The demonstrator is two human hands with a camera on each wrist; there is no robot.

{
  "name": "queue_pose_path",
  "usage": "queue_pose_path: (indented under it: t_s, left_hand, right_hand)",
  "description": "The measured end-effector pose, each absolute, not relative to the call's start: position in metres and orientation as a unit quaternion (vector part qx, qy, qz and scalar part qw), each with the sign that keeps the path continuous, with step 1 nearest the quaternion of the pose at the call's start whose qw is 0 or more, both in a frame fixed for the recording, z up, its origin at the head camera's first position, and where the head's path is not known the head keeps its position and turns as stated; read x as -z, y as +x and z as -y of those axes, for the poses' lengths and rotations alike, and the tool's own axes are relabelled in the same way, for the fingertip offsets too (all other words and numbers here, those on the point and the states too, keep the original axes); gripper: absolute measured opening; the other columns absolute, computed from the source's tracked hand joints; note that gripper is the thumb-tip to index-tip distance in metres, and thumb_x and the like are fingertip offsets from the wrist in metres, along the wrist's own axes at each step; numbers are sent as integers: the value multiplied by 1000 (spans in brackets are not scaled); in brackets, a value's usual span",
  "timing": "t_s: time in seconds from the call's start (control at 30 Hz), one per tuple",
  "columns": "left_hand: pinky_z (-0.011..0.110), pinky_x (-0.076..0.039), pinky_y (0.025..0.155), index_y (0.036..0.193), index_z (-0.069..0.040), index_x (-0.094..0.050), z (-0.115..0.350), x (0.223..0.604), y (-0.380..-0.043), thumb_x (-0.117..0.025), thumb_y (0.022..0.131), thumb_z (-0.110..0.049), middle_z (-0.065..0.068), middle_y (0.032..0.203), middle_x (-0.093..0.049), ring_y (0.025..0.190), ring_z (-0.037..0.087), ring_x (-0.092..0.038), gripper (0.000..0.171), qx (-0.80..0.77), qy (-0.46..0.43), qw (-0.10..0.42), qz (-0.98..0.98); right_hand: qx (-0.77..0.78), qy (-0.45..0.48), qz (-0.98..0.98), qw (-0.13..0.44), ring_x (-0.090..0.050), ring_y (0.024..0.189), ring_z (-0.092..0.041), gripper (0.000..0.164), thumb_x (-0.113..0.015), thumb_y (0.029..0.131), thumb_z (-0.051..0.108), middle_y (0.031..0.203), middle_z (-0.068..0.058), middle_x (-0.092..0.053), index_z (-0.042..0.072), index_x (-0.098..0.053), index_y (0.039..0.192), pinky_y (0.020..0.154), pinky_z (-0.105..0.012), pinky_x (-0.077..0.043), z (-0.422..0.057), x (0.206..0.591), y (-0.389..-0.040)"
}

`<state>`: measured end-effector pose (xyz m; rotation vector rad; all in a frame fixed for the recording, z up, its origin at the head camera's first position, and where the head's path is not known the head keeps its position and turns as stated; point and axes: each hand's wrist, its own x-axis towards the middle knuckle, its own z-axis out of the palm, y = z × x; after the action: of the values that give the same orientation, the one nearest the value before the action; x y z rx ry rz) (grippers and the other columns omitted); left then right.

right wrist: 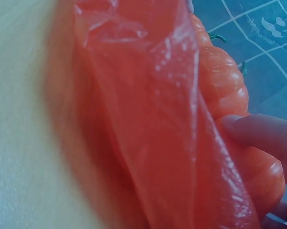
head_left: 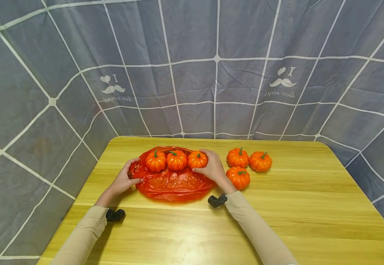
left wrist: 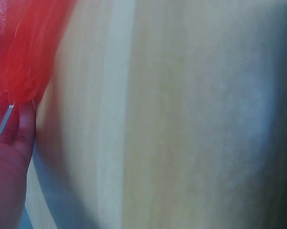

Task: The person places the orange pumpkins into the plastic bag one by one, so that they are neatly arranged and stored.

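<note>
A red plastic bag (head_left: pixel 175 187) lies spread on the table, its film crinkled and see-through. Three small orange pumpkins with green stems sit in a row along its far side: a left pumpkin (head_left: pixel 155 162), a middle pumpkin (head_left: pixel 177 161) and a right pumpkin (head_left: pixel 196 160). My left hand (head_left: pixel 125 178) holds the bag's left end, fingers on the far side and thumb on the near side. With thumb and fingers, my right hand (head_left: pixel 213 165) grips the right pumpkin from its right side. In the right wrist view, the thumb (right wrist: pixel 250 130) presses on the pumpkin's orange skin.
Right of my right hand, three more pumpkins stand close together on the wooden table (head_left: pixel 294 206): one at the back (head_left: pixel 237 158), one farther right (head_left: pixel 260 162) and one nearer (head_left: pixel 238 178) beside my wrist. A grey checked curtain (head_left: pixel 192 84) hangs behind the table.
</note>
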<state>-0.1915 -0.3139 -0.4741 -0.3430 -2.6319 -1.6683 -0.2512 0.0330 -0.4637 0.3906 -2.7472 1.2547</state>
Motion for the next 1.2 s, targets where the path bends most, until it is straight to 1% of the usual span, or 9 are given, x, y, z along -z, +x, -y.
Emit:
queue_pose_path:
  t_s: [0.13,0.37,0.77,1.03,1.2]
  left_hand:
    - [5,-36,89,144,1,-28,314,473,-191,-69,79,4,29,142,-36,127,43,-40,77,534,-107,0,839]
    - [10,-43,86,144,3,-27,315,474,-192,-69,80,4,31,139,-39,120,42,-46,77,531,-113,7,840]
    - [4,-34,90,144,1,-28,315,475,-191,-69,80,3,29,142,-35,128,44,-39,76,527,-107,5,843]
    - [6,-38,89,145,-1,-26,316,475,-193,-69,81,3,28,144,-34,127,43,-40,77,531,-104,-4,841]
    - [7,-39,87,145,0,-26,316,476,-193,-69,81,2,29,144,-34,125,44,-41,77,529,-102,-2,843]
  right_hand:
    - [-408,125,903,44,-45,123,-36,76,-87,67,28,132,-16,-54,11,-53,133,104,-50,-39,-32,463,-250]
    - [-401,121,907,49,-45,122,-34,77,-87,67,30,132,-15,-53,13,-53,134,102,-49,-42,-32,467,-250]
    - [-414,131,898,68,-44,125,-36,80,-88,65,29,134,-14,-52,13,-52,135,103,-51,-39,-34,466,-251]
    - [-413,139,896,83,-44,124,-35,78,-88,65,28,132,-14,-53,15,-53,134,104,-49,-39,-35,460,-247]
    - [-405,143,899,86,-43,126,-35,79,-88,66,29,135,-14,-51,15,-52,135,105,-49,-38,-37,454,-244]
